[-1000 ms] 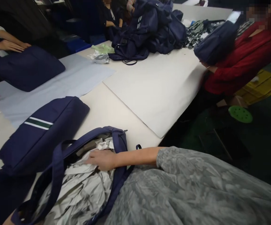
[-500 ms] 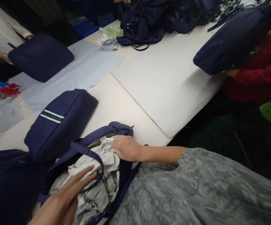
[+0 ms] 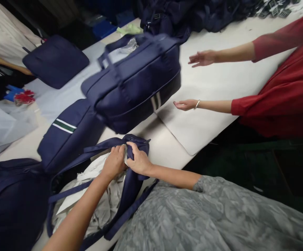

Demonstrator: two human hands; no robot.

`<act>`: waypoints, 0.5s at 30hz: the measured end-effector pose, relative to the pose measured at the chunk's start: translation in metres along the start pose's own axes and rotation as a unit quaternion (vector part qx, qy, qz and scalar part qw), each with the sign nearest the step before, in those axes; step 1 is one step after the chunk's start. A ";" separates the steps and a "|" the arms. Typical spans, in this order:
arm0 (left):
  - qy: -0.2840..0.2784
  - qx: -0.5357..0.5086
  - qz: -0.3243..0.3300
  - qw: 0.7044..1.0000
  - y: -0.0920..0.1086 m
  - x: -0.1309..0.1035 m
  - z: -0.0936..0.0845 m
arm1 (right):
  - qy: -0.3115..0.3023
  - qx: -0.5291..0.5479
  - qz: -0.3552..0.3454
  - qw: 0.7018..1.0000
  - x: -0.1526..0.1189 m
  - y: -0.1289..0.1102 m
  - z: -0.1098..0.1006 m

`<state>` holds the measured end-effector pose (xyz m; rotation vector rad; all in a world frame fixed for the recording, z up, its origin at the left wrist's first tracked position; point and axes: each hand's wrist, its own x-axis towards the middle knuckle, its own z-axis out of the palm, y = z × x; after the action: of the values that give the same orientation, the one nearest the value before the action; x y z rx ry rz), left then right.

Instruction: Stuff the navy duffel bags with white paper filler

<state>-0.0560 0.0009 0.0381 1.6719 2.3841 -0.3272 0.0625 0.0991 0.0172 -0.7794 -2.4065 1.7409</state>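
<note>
An unzipped navy bag [image 3: 141, 142] lies in front of me, packed with crumpled whitish paper [image 3: 109, 200]. My left hand [image 3: 115, 161] reaches over a strap to the bag's far end, its fingers curled down on the paper by the opening. Beside it, my right hand [image 3: 140, 161] pinches the navy fabric at that end, with the thumb and fingers around the edge. The two hands nearly touch. A strap [image 3: 70, 191] crosses the opening under my left forearm. The left fingertips are partly hidden.
A navy handbag [image 3: 138, 83] is in mid-air, blurred, near the open hands of a person in red sleeves [image 3: 204, 58]. A striped navy bag [image 3: 70, 136] and another [image 3: 7, 202] lie left. A person in white stands behind a flat navy bag [image 3: 56, 62]. White sheet [image 3: 206, 87] covers the table.
My left hand has moved forward to the bag's far end, next to my right hand. The red-sleeved person's navy bag has moved left across the table, out of their hands.
</note>
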 end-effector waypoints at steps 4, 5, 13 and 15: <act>-0.009 -0.038 0.020 0.999 0.004 0.005 0.020 | -0.002 0.040 -0.055 0.998 -0.007 0.009 0.002; -0.021 -0.039 0.011 0.999 0.007 0.007 0.024 | -0.012 0.033 -0.066 0.997 -0.009 0.011 0.001; -0.064 -0.111 -0.016 0.992 0.000 0.030 0.040 | -0.061 0.031 -0.113 0.991 -0.016 0.014 -0.005; -0.046 -0.130 -0.014 0.990 -0.003 0.038 0.041 | -0.067 0.050 -0.130 0.988 -0.017 0.014 -0.003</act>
<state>-0.0697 0.0216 -0.0118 1.4760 2.2707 -0.0897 0.0830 0.0975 0.0099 -0.3285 -2.3504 1.8425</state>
